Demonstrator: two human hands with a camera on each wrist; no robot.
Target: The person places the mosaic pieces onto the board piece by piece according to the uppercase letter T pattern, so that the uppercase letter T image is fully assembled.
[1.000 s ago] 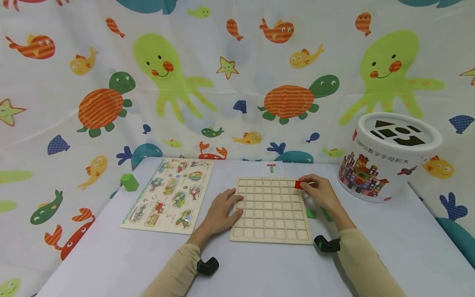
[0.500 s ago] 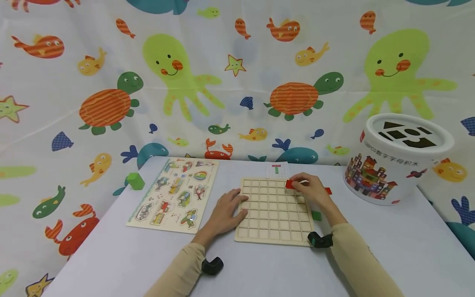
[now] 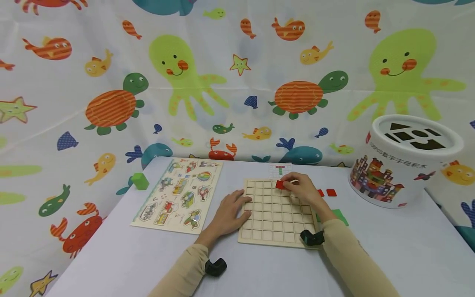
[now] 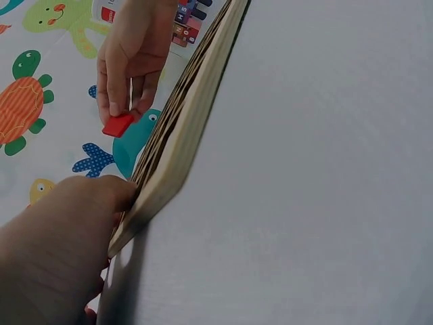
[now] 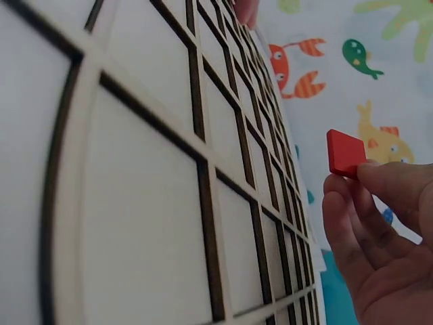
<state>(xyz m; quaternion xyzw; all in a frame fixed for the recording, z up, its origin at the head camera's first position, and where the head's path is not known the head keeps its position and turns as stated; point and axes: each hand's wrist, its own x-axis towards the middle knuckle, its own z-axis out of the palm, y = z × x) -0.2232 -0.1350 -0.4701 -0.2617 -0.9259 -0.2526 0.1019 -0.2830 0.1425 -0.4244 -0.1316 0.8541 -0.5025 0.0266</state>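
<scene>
A red square tile [image 3: 280, 185] is pinched between the thumb and fingers of my right hand [image 3: 302, 190], over the far part of a wooden grid board [image 3: 267, 235]. The right wrist view shows the tile [image 5: 346, 154] held up at the fingertips, apart from the board. My left hand [image 3: 231, 210] rests on the board's left edge with its fingers spread. In the left wrist view, the thumb of the left hand [image 4: 61, 237] lies against the board's rim [image 4: 186, 145]. The cells that show in the grid hold no tiles.
Loose red tiles [image 3: 331, 192] and green tiles [image 3: 339, 216] lie right of the board. A small pattern card [image 3: 275, 171] sits behind it. A picture puzzle board [image 3: 176, 196] and green cube [image 3: 140, 181] are left; a white bucket [image 3: 375, 177] stands back right.
My right hand has moved left along the board's far side with the red tile, uncovering loose red tiles at the right. The left hand stays on the board. The head view has turned slightly left.
</scene>
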